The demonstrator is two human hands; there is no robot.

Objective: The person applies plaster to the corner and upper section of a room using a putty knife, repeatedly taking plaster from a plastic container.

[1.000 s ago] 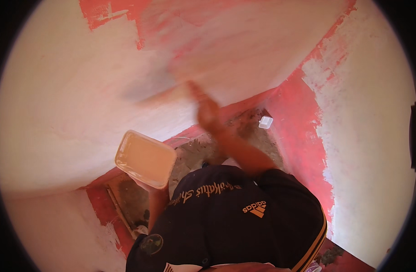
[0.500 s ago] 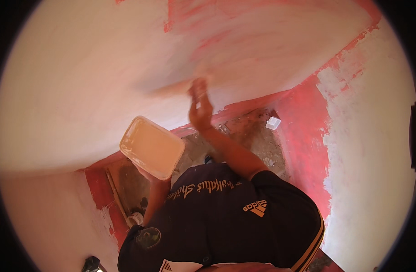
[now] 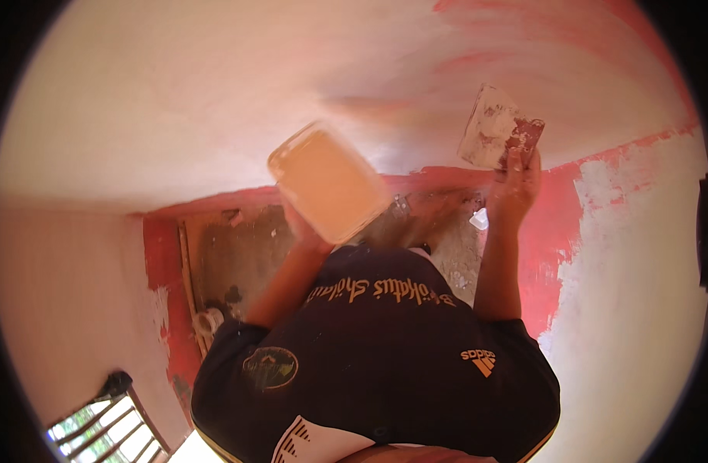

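My left hand (image 3: 301, 228) supports a shallow rectangular tub (image 3: 331, 184) filled with smooth, pale orange-looking putty. Its fingers are mostly hidden under the tub. Off to the right, my right hand (image 3: 517, 189) grips a flat putty spreader (image 3: 489, 127), its face crusted with whitish putty and one corner showing dark red. The blade is raised in front of the wall (image 3: 176, 92); whether it touches the surface I cannot tell. That wall is largely coated whitish, with red streaks showing through at upper right.
Red bands of bare paint run along the wall's base and the right corner (image 3: 558, 208). On the dirty floor (image 3: 242, 247) lies a small white container (image 3: 479, 219). A long wooden stick (image 3: 185, 262) leans at left near a bucket (image 3: 209, 321). A barred window (image 3: 107, 428) shows at lower left.
My right hand and the spreader have moved right from the wall's middle, and the blade now shows its face. The tub has shifted right and up. The view has turned, bringing the window in.
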